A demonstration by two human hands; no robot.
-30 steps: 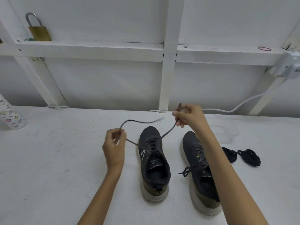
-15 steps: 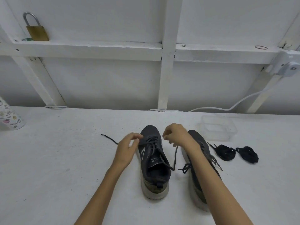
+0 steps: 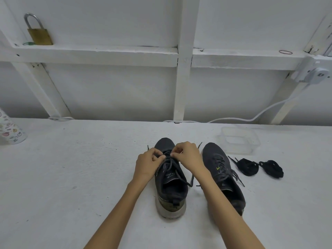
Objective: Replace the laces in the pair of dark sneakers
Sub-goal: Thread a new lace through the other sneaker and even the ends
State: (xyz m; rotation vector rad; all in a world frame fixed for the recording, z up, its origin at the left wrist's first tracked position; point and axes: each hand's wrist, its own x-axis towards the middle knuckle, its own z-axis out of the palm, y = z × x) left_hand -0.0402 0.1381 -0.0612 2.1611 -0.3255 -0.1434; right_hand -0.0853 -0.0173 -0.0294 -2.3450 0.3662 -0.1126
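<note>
On the white tabletop (image 3: pixel 71 168), the left dark mesh sneaker (image 3: pixel 170 186) stands heel toward the person. Its thin grey lace (image 3: pixel 169 163) is pinched near the toe eyelets by the left hand (image 3: pixel 148 163) and right hand (image 3: pixel 189 157). Uneven pulling could snag it there. The matching dark sneaker (image 3: pixel 222 175) sits just beside.

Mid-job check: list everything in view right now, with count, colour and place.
left sneaker: 1, dark grey, table centre, under hands
right sneaker: 1, dark grey, beside it
lace: 1, grey, in left sneaker
lace bundles: 2, black, right of right sneaker
tub: 1, clear, behind bundles
padlock: 1, brass, ledge, left
rubber band: 1, red, ledge, right
cable: 1, white, back wall, right
cup: 1, patterned, left edge
table: 1, white
left hand: 1, pinches lace
right hand: 1, pinches lace
</note>
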